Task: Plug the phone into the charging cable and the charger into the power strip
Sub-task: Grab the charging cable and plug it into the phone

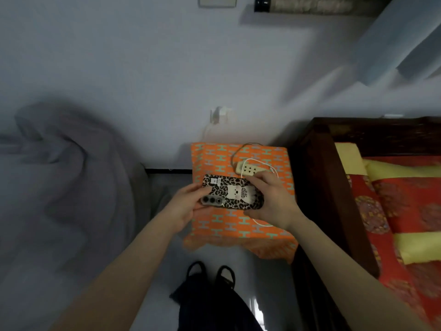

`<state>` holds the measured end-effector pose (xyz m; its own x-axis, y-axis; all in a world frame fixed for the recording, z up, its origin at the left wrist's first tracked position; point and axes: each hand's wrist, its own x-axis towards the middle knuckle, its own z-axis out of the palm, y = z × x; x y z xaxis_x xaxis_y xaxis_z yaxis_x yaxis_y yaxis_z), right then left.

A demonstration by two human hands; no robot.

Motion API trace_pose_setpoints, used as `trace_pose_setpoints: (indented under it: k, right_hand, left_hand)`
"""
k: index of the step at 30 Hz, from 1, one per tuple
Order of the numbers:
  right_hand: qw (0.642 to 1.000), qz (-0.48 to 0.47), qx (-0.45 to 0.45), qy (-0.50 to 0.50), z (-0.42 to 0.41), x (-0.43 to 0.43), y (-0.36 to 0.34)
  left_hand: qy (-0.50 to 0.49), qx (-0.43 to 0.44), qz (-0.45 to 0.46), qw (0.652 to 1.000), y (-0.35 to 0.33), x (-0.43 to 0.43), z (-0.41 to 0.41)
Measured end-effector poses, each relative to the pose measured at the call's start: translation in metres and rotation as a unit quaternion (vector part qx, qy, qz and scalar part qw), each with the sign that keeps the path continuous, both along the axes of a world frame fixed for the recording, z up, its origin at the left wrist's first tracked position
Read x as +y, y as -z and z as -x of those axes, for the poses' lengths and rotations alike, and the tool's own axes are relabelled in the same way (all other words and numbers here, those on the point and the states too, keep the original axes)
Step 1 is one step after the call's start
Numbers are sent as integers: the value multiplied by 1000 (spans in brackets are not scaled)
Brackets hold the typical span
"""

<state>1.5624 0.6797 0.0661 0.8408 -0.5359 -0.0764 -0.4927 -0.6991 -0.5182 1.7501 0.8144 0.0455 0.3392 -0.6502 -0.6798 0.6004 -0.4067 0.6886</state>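
A phone [232, 192] in a leopard-print case lies sideways in the air, back facing up, over an orange-covered stand [269, 235]. My left hand [188, 204] grips its camera end. My right hand [272, 197] holds the other end, where the white charging cable [250, 161] meets my fingers; the cable's plug end is hidden by them. The cable loops over a cream power strip [250, 168] lying at the back of the stand, and reappears below my right wrist. I cannot see the charger.
A dark wooden bed frame [317, 187] with red and yellow bedding stands at the right. Grey fabric [59, 187] is heaped at the left. A wall outlet [218, 115] with a plug sits above the stand. My feet in dark sandals stand below.
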Motion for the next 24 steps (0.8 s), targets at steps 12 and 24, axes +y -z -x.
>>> trace_pose_setpoints:
  k: [12, 24]
  right_hand:
    - [995, 36, 4, 94, -69, -71, 94]
    - [986, -36, -26, 161, -96, -63, 235]
  left_hand:
    - [28, 63, 13, 998, 111, -106, -73]
    - [-42, 161, 30, 986, 248, -115, -81]
